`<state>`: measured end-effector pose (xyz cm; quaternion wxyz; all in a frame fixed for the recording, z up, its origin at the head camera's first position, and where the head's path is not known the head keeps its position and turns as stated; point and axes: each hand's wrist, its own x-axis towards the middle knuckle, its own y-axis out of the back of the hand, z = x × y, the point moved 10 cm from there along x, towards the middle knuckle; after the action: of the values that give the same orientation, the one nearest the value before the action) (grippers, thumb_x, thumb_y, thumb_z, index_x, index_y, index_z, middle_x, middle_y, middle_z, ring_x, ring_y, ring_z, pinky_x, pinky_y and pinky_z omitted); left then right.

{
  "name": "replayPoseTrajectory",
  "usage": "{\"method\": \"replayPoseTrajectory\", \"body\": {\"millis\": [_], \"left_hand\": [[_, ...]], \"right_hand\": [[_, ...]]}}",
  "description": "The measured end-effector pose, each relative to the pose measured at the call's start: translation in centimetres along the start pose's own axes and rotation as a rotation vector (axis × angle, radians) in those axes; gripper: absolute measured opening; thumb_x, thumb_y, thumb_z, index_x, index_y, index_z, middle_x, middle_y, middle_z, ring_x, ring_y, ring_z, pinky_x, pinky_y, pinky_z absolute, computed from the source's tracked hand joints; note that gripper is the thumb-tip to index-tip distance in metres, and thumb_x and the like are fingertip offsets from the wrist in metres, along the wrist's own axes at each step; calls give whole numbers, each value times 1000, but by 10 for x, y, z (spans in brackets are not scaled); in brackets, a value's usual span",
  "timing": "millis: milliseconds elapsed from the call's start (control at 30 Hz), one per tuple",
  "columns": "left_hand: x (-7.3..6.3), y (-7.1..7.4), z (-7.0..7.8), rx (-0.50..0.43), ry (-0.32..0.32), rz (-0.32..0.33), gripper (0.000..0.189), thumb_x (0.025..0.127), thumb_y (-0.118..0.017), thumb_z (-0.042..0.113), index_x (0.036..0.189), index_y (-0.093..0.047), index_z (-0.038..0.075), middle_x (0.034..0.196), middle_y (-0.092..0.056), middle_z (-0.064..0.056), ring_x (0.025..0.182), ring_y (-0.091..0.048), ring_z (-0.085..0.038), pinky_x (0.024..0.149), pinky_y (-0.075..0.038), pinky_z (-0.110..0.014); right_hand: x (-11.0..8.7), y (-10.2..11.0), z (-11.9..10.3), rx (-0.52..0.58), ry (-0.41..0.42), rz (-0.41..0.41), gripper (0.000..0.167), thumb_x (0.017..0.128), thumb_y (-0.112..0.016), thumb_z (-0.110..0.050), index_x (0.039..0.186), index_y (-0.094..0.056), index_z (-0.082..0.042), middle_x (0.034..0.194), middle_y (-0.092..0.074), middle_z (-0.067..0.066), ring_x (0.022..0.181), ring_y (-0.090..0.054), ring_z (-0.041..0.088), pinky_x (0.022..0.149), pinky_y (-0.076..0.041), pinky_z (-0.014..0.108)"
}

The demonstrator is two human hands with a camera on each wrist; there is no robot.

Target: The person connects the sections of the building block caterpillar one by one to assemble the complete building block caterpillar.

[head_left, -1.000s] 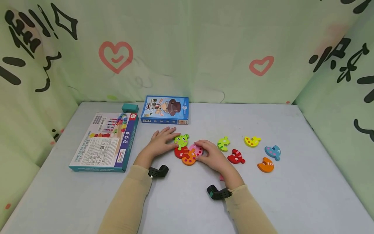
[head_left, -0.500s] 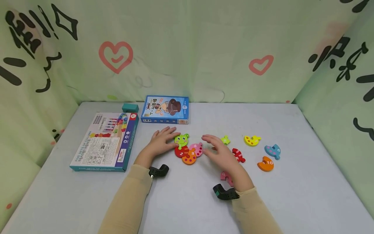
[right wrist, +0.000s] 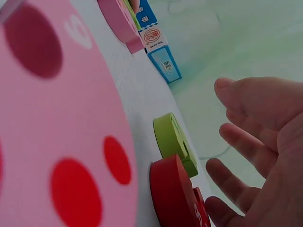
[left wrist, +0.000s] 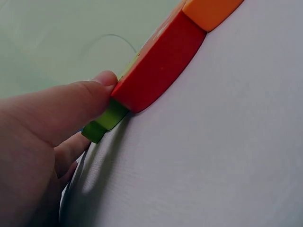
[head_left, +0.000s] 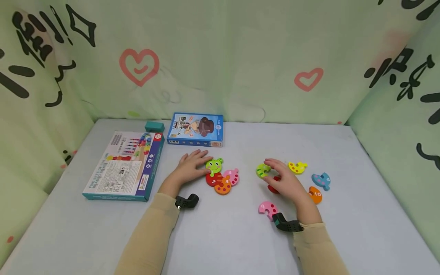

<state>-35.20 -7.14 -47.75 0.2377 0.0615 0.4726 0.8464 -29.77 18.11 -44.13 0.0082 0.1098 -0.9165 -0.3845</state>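
Note:
My left hand point(head_left: 190, 167) holds the green smiling-face puzzle piece point(head_left: 214, 166) between thumb and index finger. Joined below that face are a red piece point(head_left: 213, 179) marked 2, an orange piece point(head_left: 222, 187) marked 3 and a pink dotted piece point(head_left: 233, 176). In the left wrist view the thumb point(left wrist: 90, 97) lies against the edge where green and red meet. My right hand point(head_left: 288, 185) hovers with thumb and index finger spread beside a striped green piece point(head_left: 262, 170). It partly covers a red piece point(head_left: 272, 187). The right wrist view shows its fingers apart from both.
Yellow point(head_left: 296, 167), blue point(head_left: 321, 180) and orange point(head_left: 315, 195) pieces lie right of my right hand. A pink piece point(head_left: 266, 208) lies by the wristband, large in the right wrist view. Behind are a blue box point(head_left: 196, 129), a large flat box point(head_left: 120, 168) and a teal block point(head_left: 154, 126).
My right hand has let go of the pink dotted piece joined to the others and moved right to the striped green piece. The left hand stays in place.

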Motion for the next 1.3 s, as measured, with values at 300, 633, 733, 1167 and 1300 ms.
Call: {"method": "replayPoseTrajectory", "body": {"millis": [300,633,733,1167,1300], "left_hand": [[-1,-1,1,4,-2,9,55,86,-54,43,137,-42,27,151,-25,2,141,-11,-24,111,-1,-56],[0,-1,1,6,-7,10,55,86,-54,44,137,-42,27,150,-25,1,141,-12,-24,111,-2,-57],[0,-1,1,7,-6,9,55,86,-54,44,137,-42,27,150,-25,1,141,-11,-24,110,-2,-57],[-1,-1,0,4,6,2,55,86,-54,44,137,-41,27,151,-25,2,141,-10,-24,111,-1,-56],[-1,-1,0,4,8,3,55,86,-53,44,137,-42,27,151,-25,2,141,-11,-24,111,-1,-56]], "right_hand": [[6,-10,15,-30,-1,-16,53,87,-59,-21,135,-41,-10,146,-30,12,134,-25,34,104,-28,57],[9,-15,22,-76,-20,-37,59,86,-59,-20,139,-36,-10,150,-25,10,137,-19,36,105,-25,57],[9,-16,23,-94,-20,-41,59,86,-59,-18,140,-35,-11,151,-22,10,137,-18,38,105,-25,58],[6,-16,24,-149,-65,-31,65,82,-64,-33,138,-38,-12,133,-33,20,119,-34,35,95,-39,55],[6,-16,22,-163,-53,-34,67,81,-65,-33,137,-38,-9,131,-35,20,118,-34,35,96,-37,55]]}}
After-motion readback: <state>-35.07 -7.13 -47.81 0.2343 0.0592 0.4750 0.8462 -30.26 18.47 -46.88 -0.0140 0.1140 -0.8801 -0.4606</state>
